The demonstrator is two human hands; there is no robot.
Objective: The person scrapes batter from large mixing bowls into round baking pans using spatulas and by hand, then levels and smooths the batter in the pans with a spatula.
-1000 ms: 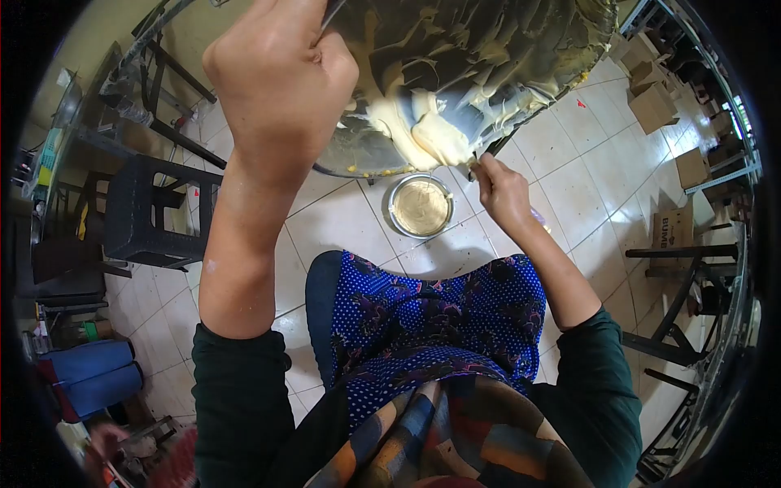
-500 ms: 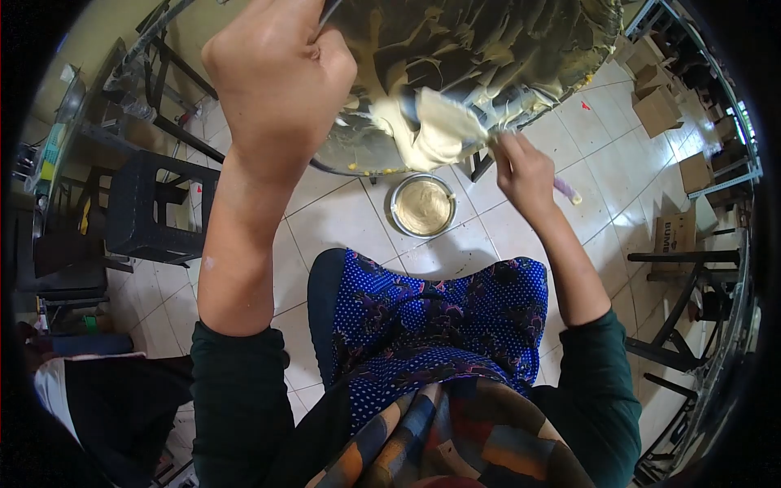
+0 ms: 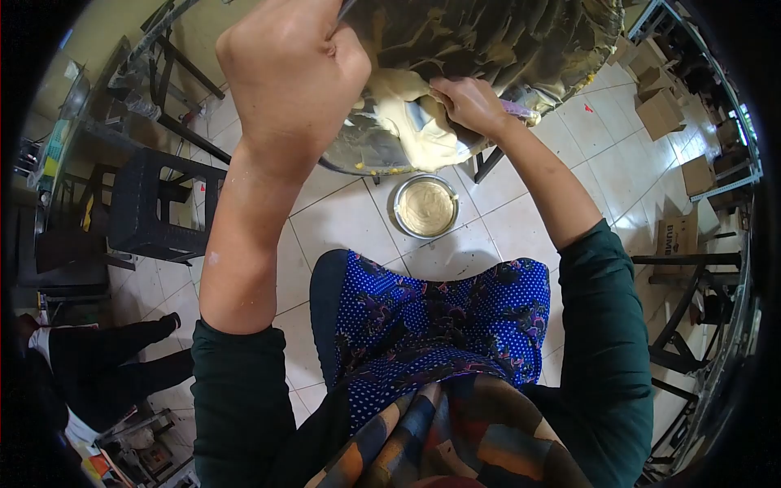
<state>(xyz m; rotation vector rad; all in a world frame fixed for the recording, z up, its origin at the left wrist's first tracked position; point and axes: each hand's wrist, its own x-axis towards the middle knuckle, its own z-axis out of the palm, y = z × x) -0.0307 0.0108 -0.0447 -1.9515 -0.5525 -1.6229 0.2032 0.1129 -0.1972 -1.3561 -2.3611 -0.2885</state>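
Observation:
A big dark bowl (image 3: 488, 41), its inside smeared with pale yellow batter, is tilted towards me at the top of the view. My left hand (image 3: 297, 73) is closed in a fist at its left edge, apparently around the rim; the fingers' far side is hidden. In my right hand (image 3: 470, 106) is a spatula with a purple handle (image 3: 518, 108), its head hidden in the batter. A thick mass of batter (image 3: 423, 134) gathers at the bowl's lower lip. Below that lip, a round metal tin (image 3: 397, 213) holding smooth batter stands on the floor.
A black plastic stool (image 3: 154, 232) stands left on the tiled floor (image 3: 325, 215). Behind it is a dark metal frame. Cardboard boxes (image 3: 659, 112) and shelving line the right side, with black stool legs lower down. Another person's dark-trousered legs (image 3: 122, 358) show at lower left.
My right hand has moved up and left into the bowl with the spatula, pushing into the batter. The left hand stays closed at the bowl's edge. The other person's legs have shifted.

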